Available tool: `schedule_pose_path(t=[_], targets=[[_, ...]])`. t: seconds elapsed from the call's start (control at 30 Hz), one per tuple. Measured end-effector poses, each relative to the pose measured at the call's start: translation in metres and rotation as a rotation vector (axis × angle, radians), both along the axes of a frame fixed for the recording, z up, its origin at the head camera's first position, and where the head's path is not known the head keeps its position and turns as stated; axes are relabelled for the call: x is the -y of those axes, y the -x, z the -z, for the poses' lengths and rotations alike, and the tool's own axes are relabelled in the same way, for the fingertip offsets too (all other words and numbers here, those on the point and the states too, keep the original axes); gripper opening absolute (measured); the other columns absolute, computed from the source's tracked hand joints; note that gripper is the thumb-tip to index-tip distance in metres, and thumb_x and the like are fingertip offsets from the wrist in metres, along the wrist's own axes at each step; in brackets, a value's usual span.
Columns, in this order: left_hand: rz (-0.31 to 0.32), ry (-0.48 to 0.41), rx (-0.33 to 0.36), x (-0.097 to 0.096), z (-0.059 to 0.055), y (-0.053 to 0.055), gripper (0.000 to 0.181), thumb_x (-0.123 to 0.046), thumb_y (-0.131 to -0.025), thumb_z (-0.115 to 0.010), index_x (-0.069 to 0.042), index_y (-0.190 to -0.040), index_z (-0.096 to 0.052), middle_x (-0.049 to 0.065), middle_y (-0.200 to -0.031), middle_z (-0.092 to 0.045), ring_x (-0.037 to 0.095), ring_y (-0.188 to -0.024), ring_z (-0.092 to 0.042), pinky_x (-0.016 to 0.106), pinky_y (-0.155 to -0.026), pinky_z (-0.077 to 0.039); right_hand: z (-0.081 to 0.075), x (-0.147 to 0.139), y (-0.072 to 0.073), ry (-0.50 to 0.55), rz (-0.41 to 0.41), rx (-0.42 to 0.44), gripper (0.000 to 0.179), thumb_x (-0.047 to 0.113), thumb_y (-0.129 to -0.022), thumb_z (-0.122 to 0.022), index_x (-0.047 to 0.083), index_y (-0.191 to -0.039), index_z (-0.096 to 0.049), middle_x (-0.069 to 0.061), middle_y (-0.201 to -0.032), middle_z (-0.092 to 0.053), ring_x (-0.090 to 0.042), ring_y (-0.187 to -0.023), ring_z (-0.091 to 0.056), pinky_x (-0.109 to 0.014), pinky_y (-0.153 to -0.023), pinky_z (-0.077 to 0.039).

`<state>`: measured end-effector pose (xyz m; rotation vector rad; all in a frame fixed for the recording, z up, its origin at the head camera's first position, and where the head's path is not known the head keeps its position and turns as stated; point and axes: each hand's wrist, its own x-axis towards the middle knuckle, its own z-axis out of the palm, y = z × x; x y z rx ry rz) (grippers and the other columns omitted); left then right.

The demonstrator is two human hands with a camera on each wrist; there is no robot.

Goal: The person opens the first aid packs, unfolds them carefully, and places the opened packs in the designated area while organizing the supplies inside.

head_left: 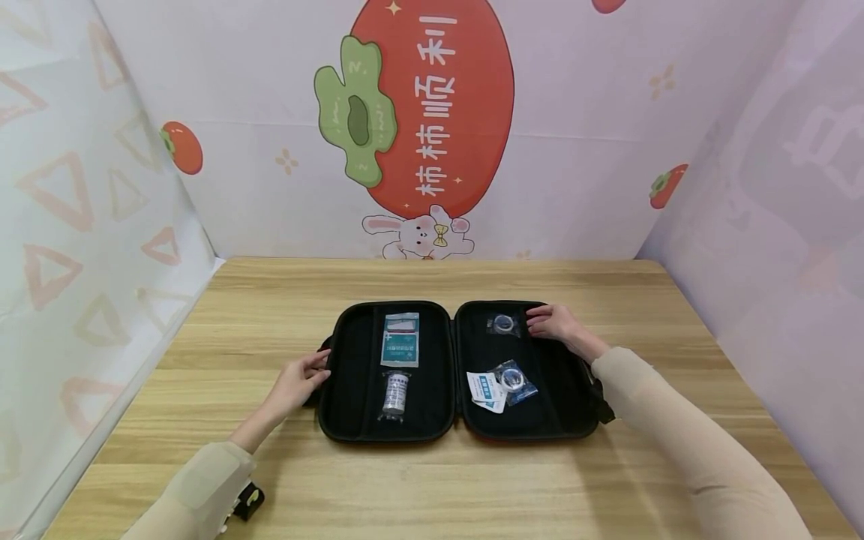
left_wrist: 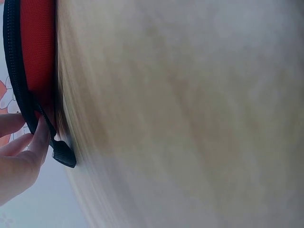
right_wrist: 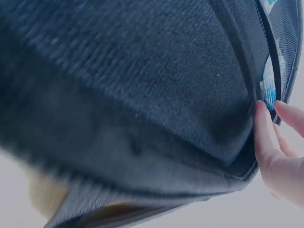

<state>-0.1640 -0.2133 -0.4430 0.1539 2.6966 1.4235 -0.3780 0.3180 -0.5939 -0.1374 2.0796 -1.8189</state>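
A black-lined zip case (head_left: 432, 315) lies unfolded flat on the table, its outer side red in the left wrist view. My left hand (head_left: 304, 379) holds the rim of its left half, fingertips beside a black zipper pull (left_wrist: 64, 154). My right hand (head_left: 555, 322) reaches over the upper edge of the right half. In the right wrist view, its thumb and finger pinch the edge of a mesh pocket (right_wrist: 289, 33). The left half holds a teal-and-white packet (head_left: 401, 341) and a wrapped white roll (head_left: 395, 394). In the right half are wrapped rings of tape (head_left: 503, 324) and white-blue sachets (head_left: 487, 391).
The wooden table (head_left: 432, 487) extends around the case on every side. Printed cloth walls (head_left: 574, 150) rise behind it and along both sides. A small black clip-like piece (head_left: 250, 501) is by the left sleeve.
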Motion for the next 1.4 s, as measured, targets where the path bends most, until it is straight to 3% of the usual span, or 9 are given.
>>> schedule_pose_path(t=[0.1,0.17,0.27,0.33,0.4,0.7,0.93,1.1,1.4], targets=[[0.003,0.004,-0.005,0.001,0.000,0.000,0.041,0.004,-0.085,-0.051,0.012,-0.125,-0.041,0.027,-0.102,-0.056,0.030,-0.087,-0.059,0.026,-0.062,-0.048,-0.051,0.018,-0.036,-0.007,-0.054,-0.078,0.039,-0.007,-0.077,-0.061,-0.006,-0.115,-0.054,-0.020,-0.090,-0.064,-0.024,-0.078,-0.063,-0.036,-0.066,-0.051],[0.004,0.007,-0.006,0.001,0.000,0.001,0.041,0.004,-0.085,-0.051,0.012,-0.125,-0.041,0.026,-0.101,-0.056,0.030,-0.086,-0.059,0.026,-0.062,-0.048,-0.099,0.039,-0.070,-0.087,-0.055,-0.101,0.038,-0.007,-0.078,-0.061,-0.008,-0.115,-0.053,-0.021,-0.091,-0.063,-0.024,-0.079,-0.062,-0.035,-0.069,-0.051],[0.007,0.009,-0.004,0.002,-0.001,0.001,0.041,0.004,-0.085,-0.051,0.013,-0.125,-0.041,0.026,-0.101,-0.056,0.029,-0.086,-0.059,0.025,-0.062,-0.048,-0.154,0.065,-0.110,-0.213,-0.059,-0.169,0.035,-0.005,-0.079,-0.058,-0.013,-0.113,-0.052,-0.026,-0.092,-0.061,-0.027,-0.082,-0.062,-0.034,-0.070,-0.051],[0.007,0.008,-0.004,0.002,-0.002,0.002,0.041,0.004,-0.085,-0.051,0.012,-0.124,-0.041,0.026,-0.101,-0.056,0.029,-0.085,-0.059,0.025,-0.061,-0.048,-0.177,0.078,-0.127,-0.337,-0.055,-0.189,0.036,-0.006,-0.081,-0.054,-0.019,-0.113,-0.047,-0.032,-0.097,-0.057,-0.032,-0.086,-0.060,-0.036,-0.073,-0.050],[0.005,0.005,-0.003,0.003,-0.002,0.002,0.041,0.004,-0.085,-0.051,0.012,-0.124,-0.042,0.026,-0.100,-0.056,0.029,-0.085,-0.060,0.025,-0.061,-0.048,-0.189,0.085,-0.137,-0.396,-0.072,-0.229,0.033,-0.007,-0.082,-0.052,-0.020,-0.112,-0.047,-0.034,-0.098,-0.056,-0.035,-0.087,-0.059,-0.036,-0.072,-0.050],[0.007,0.011,0.001,0.002,-0.003,0.004,0.041,0.005,-0.085,-0.051,0.012,-0.124,-0.042,0.025,-0.100,-0.056,0.027,-0.083,-0.059,0.026,-0.061,-0.048,-0.191,0.095,-0.157,-0.516,-0.090,-0.398,0.025,-0.004,-0.079,-0.057,-0.017,-0.101,-0.056,-0.029,-0.092,-0.060,-0.031,-0.080,-0.060,-0.035,-0.069,-0.050],[0.010,-0.001,0.000,0.002,-0.003,0.003,0.041,0.006,-0.085,-0.051,0.013,-0.124,-0.042,0.027,-0.101,-0.056,0.030,-0.085,-0.060,0.026,-0.061,-0.049,-0.190,0.102,-0.176,-0.607,-0.141,-0.441,0.027,0.005,-0.079,-0.061,-0.007,-0.103,-0.060,-0.020,-0.097,-0.061,-0.024,-0.082,-0.059,-0.035,-0.070,-0.049],[0.011,-0.003,0.001,0.002,-0.002,0.002,0.041,0.006,-0.084,-0.051,0.013,-0.124,-0.042,0.027,-0.101,-0.056,0.030,-0.085,-0.060,0.026,-0.062,-0.049,-0.190,0.108,-0.187,-0.639,-0.187,-0.454,0.029,0.008,-0.078,-0.064,-0.005,-0.104,-0.060,-0.019,-0.102,-0.059,-0.027,-0.085,-0.058,-0.038,-0.073,-0.048],[0.018,0.011,0.002,0.001,-0.002,0.001,0.041,0.006,-0.084,-0.050,0.013,-0.124,-0.041,0.026,-0.101,-0.056,0.029,-0.083,-0.060,0.026,-0.061,-0.049,-0.184,0.111,-0.201,-0.697,-0.247,-0.481,0.036,0.014,-0.075,-0.069,-0.003,-0.106,-0.060,-0.014,-0.095,-0.052,-0.026,-0.085,-0.055,-0.036,-0.071,-0.048]])
